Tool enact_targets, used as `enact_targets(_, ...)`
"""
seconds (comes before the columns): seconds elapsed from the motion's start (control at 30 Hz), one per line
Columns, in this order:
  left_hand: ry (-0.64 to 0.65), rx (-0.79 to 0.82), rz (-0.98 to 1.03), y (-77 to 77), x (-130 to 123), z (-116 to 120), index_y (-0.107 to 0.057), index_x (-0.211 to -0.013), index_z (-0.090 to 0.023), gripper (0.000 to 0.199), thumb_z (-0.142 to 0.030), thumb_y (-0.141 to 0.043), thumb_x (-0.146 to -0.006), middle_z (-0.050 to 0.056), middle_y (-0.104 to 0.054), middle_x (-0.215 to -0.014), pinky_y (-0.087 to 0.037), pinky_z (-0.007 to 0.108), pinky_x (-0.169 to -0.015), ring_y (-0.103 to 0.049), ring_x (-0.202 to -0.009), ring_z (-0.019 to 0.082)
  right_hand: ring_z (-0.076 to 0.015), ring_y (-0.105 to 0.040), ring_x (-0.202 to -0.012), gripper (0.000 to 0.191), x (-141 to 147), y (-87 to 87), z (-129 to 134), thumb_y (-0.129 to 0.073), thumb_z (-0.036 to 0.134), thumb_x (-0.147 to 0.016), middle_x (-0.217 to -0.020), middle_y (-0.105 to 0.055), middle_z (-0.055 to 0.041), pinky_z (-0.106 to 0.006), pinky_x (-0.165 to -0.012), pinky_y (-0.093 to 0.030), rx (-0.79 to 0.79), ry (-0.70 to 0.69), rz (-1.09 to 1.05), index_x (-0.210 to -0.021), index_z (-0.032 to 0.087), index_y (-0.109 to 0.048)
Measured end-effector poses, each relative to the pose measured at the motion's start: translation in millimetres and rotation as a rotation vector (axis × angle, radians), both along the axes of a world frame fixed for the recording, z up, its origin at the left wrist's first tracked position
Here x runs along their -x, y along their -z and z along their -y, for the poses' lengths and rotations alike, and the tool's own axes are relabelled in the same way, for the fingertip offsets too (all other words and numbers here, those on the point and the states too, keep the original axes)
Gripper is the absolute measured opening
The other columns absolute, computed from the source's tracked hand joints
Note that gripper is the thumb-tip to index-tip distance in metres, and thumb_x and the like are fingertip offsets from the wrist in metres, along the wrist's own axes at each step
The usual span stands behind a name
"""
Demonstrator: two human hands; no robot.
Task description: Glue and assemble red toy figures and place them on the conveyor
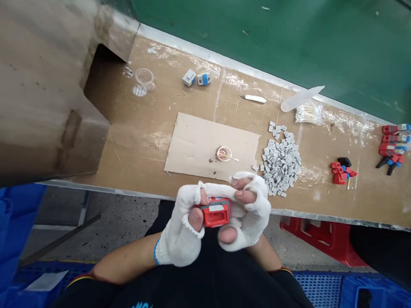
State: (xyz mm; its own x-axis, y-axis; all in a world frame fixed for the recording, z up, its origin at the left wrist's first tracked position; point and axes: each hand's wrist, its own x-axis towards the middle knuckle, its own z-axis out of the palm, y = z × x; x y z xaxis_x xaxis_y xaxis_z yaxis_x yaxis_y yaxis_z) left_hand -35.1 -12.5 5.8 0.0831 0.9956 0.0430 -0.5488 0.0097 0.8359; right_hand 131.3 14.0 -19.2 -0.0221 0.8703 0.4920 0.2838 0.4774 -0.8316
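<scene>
My left hand (184,225), in a white glove with bare fingertips, pinches a red plastic toy part (216,214) between thumb and fingers just off the table's front edge. The part has a rectangular hollow, grey trim and a small pale grey piece on its upper side. Close to its right side is my right hand (249,211), gloved the same way, its fingers curled but apart from the thumb, with nothing visible between them. Beyond the hands, a small cup (223,154) with a cotton swab in it stands on a cardboard sheet (194,143).
A heap of small grey pieces (281,161) lies right of the cardboard. Farther back are a white-handled knife (254,98), a bag of cotton swabs (308,113) and blue-grey parts (203,79). Red toy assemblies (342,171) lie rightward. A metal housing (41,89) blocks the left.
</scene>
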Motion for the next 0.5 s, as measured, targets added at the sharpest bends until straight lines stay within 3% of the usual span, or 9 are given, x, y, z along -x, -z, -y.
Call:
enact_targets(0.07, 0.016, -0.013, -0.122, 0.7, 10.7, -4.8, -0.066, -0.124, -0.03, 0.019, -0.048, -0.06, -0.125, 0.008, -0.086, -0.13, -0.074, 0.042, -0.086, -0.086, -0.097, 0.025, -0.0274, -0.079, -0.11, 0.039, 4.2, -5.9, -5.3, -0.085, 0.071, -0.102, -0.114, -0.076, -0.0022, -0.053, -0.087, -0.073, -0.139, 0.007, 0.066, -0.104, 0.033, -0.077)
enact_targets(0.17, 0.04, -0.136, -0.277, 4.1, 26.8, -13.8, -0.068, -0.122, -0.025, 0.016, -0.039, -0.061, -0.125, 0.011, -0.084, -0.124, -0.071, 0.04, -0.086, -0.084, -0.102, 0.026, -0.025, -0.078, -0.1, 0.036, 5.6, -18.4, -10.0, -0.082, 0.061, -0.11, -0.11, -0.075, -0.0057, -0.047, -0.084, -0.075, -0.142, -0.102, 0.139, -0.121, 0.028, -0.075)
enact_targets(0.27, 0.161, -0.281, -0.327, 1.7, 41.3, -27.0, -0.069, -0.12, -0.024, 0.016, -0.04, -0.065, -0.123, 0.014, -0.083, -0.128, -0.072, 0.042, -0.093, -0.085, -0.111, 0.028, -0.0239, -0.078, -0.094, 0.034, 1.6, -27.5, -11.6, -0.079, 0.054, -0.114, -0.103, -0.075, -0.0051, -0.041, -0.079, -0.072, -0.107, -0.2, 0.151, -0.128, 0.025, -0.072)
enact_targets(0.37, 0.266, -0.332, -0.379, -2.3, 51.8, -38.7, -0.072, -0.109, -0.022, 0.021, -0.041, -0.073, -0.12, 0.017, -0.085, -0.128, -0.073, 0.044, -0.096, -0.086, -0.113, 0.03, -0.0238, -0.079, -0.088, 0.045, -4.1, -26.5, -10.1, -0.09, 0.05, -0.107, -0.102, -0.078, -0.0034, -0.039, -0.073, -0.069, -0.093, -0.21, 0.129, -0.139, 0.027, -0.07)
enact_targets(0.5, 0.334, -0.303, -0.403, -0.6, 56.4, -42.8, -0.072, -0.099, -0.022, 0.033, -0.048, -0.09, -0.108, 0.017, -0.086, -0.12, -0.075, 0.044, -0.089, -0.086, -0.105, 0.031, -0.0254, -0.078, -0.085, 0.058, -5.6, -13.2, -2.2, -0.098, 0.054, -0.099, -0.101, -0.076, -0.002, -0.042, -0.074, -0.069, -0.078, -0.221, 0.048, -0.143, 0.029, -0.069)
